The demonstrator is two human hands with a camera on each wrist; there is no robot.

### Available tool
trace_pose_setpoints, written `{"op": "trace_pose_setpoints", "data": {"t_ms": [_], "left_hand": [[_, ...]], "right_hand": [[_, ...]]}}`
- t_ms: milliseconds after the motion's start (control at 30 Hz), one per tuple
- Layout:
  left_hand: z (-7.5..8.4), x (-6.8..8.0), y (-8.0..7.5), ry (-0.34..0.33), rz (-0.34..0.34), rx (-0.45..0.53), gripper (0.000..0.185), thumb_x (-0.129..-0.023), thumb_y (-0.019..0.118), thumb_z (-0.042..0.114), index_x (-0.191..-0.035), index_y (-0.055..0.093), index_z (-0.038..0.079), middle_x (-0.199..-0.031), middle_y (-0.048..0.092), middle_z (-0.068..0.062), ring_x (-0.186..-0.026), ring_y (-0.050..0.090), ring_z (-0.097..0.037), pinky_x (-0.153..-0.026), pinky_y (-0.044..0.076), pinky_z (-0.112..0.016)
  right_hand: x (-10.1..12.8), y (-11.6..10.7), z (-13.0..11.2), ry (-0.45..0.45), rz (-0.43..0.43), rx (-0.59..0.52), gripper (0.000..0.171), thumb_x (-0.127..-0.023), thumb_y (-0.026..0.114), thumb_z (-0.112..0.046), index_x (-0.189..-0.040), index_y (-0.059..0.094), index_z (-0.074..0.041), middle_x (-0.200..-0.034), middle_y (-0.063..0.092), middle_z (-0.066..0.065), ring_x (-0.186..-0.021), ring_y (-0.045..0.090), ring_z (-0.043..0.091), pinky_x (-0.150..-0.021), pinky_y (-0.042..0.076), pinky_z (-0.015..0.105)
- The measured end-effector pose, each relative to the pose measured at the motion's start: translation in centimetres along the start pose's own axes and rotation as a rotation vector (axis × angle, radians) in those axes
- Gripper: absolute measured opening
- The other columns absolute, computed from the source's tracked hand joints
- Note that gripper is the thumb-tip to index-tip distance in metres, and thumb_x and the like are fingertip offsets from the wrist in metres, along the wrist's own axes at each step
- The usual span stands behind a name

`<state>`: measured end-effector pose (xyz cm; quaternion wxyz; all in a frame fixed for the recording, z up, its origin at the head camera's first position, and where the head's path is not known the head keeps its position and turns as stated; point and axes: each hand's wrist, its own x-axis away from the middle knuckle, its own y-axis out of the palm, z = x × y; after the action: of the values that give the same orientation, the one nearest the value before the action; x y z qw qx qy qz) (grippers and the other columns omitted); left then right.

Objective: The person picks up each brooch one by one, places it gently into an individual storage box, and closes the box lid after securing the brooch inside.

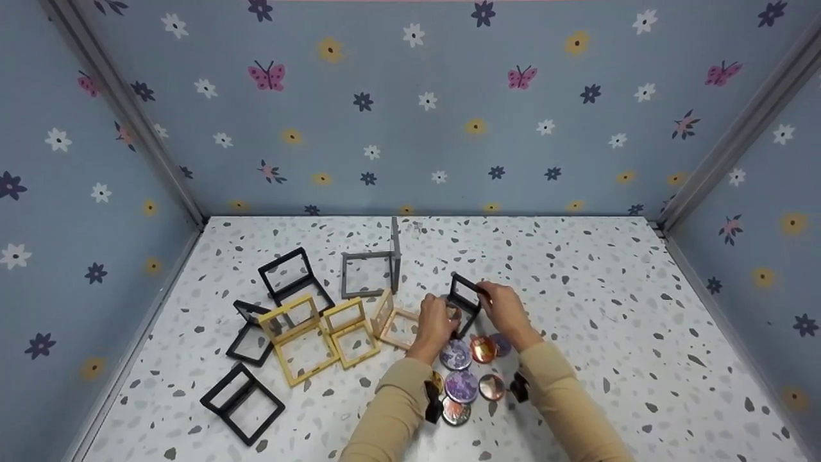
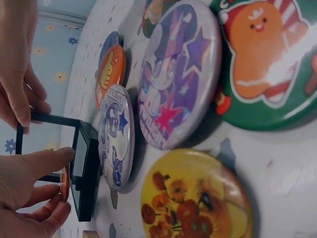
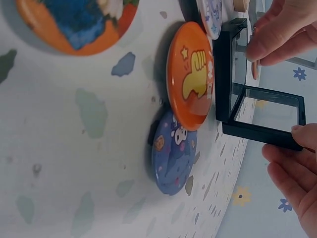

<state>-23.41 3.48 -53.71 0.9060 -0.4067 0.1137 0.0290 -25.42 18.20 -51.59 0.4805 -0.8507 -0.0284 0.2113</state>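
A small black hinged display frame (image 3: 225, 74) with clear panes stands opened on the table. My right hand (image 1: 507, 312) pinches the edge of its raised half between thumb and fingers. My left hand (image 1: 435, 324) holds a thin round button badge (image 2: 65, 183) by its rim, over the frame's lower half; the badge is edge-on, so its picture is hidden. Nearest the frame lie a white-and-purple badge (image 2: 117, 136), an orange thumbs-up badge (image 3: 190, 74) and a blue-purple badge (image 3: 174, 153), which the orange one partly overlaps.
Closer to me lie a purple badge (image 1: 462, 386), a sunflower badge (image 2: 193, 198), a green gingerbread badge (image 2: 267, 64) and an orange-rimmed badge (image 1: 492, 387). Leftward stand opened frames: beige (image 1: 392, 342), yellow (image 1: 292, 378), grey (image 1: 396, 256) and several black ones (image 1: 269, 410). Patterned walls (image 1: 410, 128) enclose the table.
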Motion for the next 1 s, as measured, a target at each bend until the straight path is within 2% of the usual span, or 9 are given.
{"op": "trace_pose_setpoints", "data": {"t_ms": [333,567,1000], "left_hand": [[0.2,-0.6,0.7,0.03,-0.029,-0.017,0.014,-0.066,0.074,0.006,-0.074,0.064,0.001,-0.078,0.047,-0.008,-0.077,0.049,-0.024,-0.071,0.045,-0.032],[0.0,-0.5,1.1,0.066,-0.012,-0.06,0.018,-0.064,0.074,0.006,-0.07,0.058,0.001,-0.077,0.048,-0.011,-0.077,0.05,-0.028,-0.071,0.045,-0.034],[0.1,-0.6,1.1,0.064,-0.049,-0.112,0.018,-0.065,0.076,0.009,-0.072,0.062,0.0,-0.081,0.05,-0.012,-0.08,0.051,-0.028,-0.073,0.046,-0.034]], "right_hand": [[-0.1,0.1,0.1,-0.012,0.01,0.005,0.011,-0.084,0.057,-0.001,-0.092,0.064,0.003,-0.082,0.064,0.013,-0.073,0.061,0.024,-0.066,0.049,0.037],[-0.1,0.1,0.1,-0.004,0.003,0.004,0.013,-0.084,0.056,-0.001,-0.094,0.063,0.003,-0.084,0.064,0.014,-0.076,0.061,0.025,-0.069,0.049,0.037],[0.0,0.0,0.0,-0.019,0.022,-0.001,0.012,-0.083,0.057,-0.001,-0.093,0.063,0.003,-0.083,0.064,0.013,-0.074,0.061,0.026,-0.069,0.049,0.038]]}}
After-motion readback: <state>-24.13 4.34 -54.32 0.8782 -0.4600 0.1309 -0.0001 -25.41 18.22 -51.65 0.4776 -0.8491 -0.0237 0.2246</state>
